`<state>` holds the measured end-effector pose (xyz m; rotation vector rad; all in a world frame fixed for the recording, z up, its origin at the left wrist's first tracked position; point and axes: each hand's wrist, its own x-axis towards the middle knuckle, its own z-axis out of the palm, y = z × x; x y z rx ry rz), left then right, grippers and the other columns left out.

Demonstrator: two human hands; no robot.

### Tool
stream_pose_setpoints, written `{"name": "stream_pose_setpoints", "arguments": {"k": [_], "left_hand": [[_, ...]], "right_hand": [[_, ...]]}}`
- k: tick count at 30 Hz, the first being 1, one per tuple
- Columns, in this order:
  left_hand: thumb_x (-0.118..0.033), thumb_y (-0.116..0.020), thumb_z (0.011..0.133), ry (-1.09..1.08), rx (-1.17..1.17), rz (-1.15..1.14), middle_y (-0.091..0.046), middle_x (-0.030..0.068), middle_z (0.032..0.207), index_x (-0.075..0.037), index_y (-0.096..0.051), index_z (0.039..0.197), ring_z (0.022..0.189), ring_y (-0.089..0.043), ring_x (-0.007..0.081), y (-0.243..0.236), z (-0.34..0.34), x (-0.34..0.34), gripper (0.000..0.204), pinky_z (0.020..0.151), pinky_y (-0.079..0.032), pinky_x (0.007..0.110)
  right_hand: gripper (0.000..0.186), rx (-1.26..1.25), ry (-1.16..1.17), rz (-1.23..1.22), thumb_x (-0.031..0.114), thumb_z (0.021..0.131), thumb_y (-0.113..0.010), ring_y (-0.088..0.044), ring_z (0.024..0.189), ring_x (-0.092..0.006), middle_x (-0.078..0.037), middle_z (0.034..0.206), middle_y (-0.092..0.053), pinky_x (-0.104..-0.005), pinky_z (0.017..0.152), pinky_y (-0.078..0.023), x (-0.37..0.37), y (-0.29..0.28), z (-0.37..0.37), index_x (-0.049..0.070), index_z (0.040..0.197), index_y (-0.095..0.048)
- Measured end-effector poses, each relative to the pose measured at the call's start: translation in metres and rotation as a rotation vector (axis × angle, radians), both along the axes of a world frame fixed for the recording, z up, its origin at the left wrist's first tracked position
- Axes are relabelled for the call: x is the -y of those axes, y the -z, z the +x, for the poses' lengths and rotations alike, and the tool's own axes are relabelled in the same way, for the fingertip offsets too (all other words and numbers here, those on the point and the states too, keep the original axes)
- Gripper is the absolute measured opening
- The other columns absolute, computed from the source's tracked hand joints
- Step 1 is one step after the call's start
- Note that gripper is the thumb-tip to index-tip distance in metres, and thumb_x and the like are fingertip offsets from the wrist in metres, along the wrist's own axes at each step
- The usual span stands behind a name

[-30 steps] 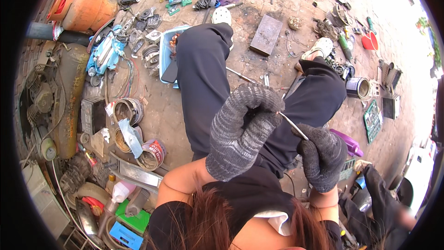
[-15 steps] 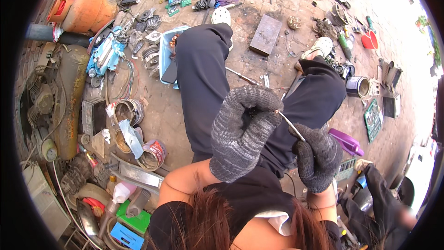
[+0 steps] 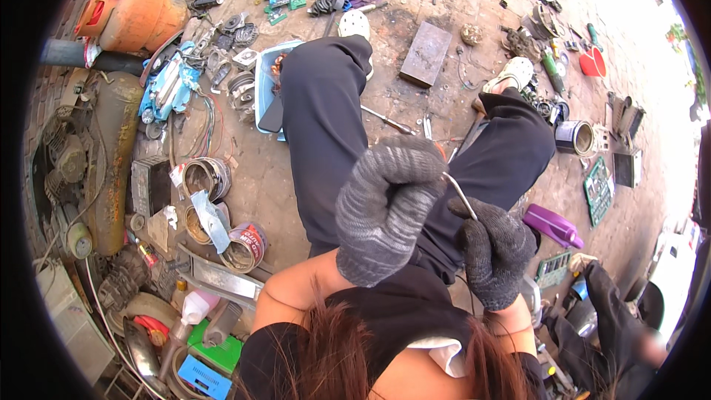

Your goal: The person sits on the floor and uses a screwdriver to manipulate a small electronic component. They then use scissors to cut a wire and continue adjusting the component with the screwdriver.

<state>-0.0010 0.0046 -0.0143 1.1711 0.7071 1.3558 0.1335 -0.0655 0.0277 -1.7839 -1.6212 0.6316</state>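
Note:
Both my hands wear dark grey knitted gloves and are raised over my lap. Between them runs a short, thin, pale grey cable [image 3: 461, 194], slightly curved. My left hand [image 3: 389, 207] is curled, its fingertips pinching the cable's upper end; a small orange-coloured bit shows just beyond them. My right hand [image 3: 495, 248] is closed round the cable's lower end, thumb and forefinger pressed together. What lies inside the right palm is hidden.
Beyond my knees lies a flat metal block [image 3: 426, 55]. A light blue basin [image 3: 264, 96] stands beside my left leg, and a screwdriver [image 3: 389, 121] lies between my feet. Open cans [image 3: 244, 248], an orange gas cylinder [image 3: 137, 18], a purple plastic piece [image 3: 552, 227] and a circuit board [image 3: 598, 191] lie around.
My right hand has moved slightly left and up, closer to the left hand. The cable's visible stretch is shorter and more bent. My left hand has turned a little.

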Motion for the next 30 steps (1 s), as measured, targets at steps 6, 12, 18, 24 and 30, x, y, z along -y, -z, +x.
{"name": "stream_pose_setpoints", "arguments": {"k": [6, 12, 18, 24, 30], "left_hand": [[0.006, -0.059, 0.080, -0.027, 0.229, -0.189, -0.057, 0.0056, 0.095, -0.001, -0.052, 0.103, 0.086, -0.055, 0.0113, 0.001, 0.006, 0.007, 0.025, 0.077, -0.045, 0.024], [-0.007, -0.053, 0.088, 0.463, 0.621, -0.662, -0.054, 0.0026, 0.090, -0.003, -0.050, 0.110, 0.081, -0.053, 0.0090, 0.000, -0.001, -0.006, 0.023, 0.070, -0.043, 0.020], [-0.016, -0.045, 0.092, 0.454, 0.906, -0.835, -0.053, 0.0092, 0.110, -0.007, -0.051, 0.111, 0.088, -0.053, 0.0187, 0.006, 0.007, -0.008, 0.022, 0.078, -0.044, 0.032], [-0.016, -0.044, 0.093, 0.478, 0.907, -0.836, -0.054, 0.0121, 0.115, -0.005, -0.050, 0.115, 0.104, -0.054, 0.0225, 0.010, 0.006, -0.009, 0.026, 0.089, -0.043, 0.037], [-0.019, -0.042, 0.094, 0.492, 0.821, -0.839, -0.054, 0.0102, 0.116, -0.006, -0.050, 0.116, 0.107, -0.053, 0.0211, 0.006, 0.006, -0.008, 0.027, 0.093, -0.042, 0.037]], "right_hand": [[0.017, -0.242, 0.065, -0.034, 0.010, 0.086, -0.051, -0.053, 0.051, -0.0090, -0.006, 0.063, -0.059, -0.0220, 0.049, -0.040, 0.000, 0.007, -0.008, -0.001, 0.092, -0.064], [0.021, -0.471, 0.211, -0.044, 0.014, 0.087, -0.052, -0.049, 0.050, -0.0071, -0.002, 0.062, -0.054, -0.0194, 0.047, -0.034, 0.000, 0.009, -0.001, -0.002, 0.096, -0.060], [0.028, -0.399, 0.201, 0.031, 0.001, 0.074, -0.064, -0.058, 0.072, -0.0148, -0.011, 0.087, -0.061, -0.0262, 0.066, -0.047, -0.004, 0.016, 0.000, 0.000, 0.101, -0.058], [0.035, -0.369, 0.240, 0.059, -0.002, 0.072, -0.065, -0.054, 0.070, -0.0117, -0.007, 0.089, -0.059, -0.0241, 0.067, -0.045, -0.012, 0.015, -0.003, 0.000, 0.106, -0.057], [0.038, -0.413, 0.236, 0.141, -0.003, 0.071, -0.067, -0.051, 0.068, -0.0083, -0.004, 0.083, -0.056, -0.0222, 0.065, -0.043, -0.022, 0.011, -0.006, 0.000, 0.107, -0.057]]}}
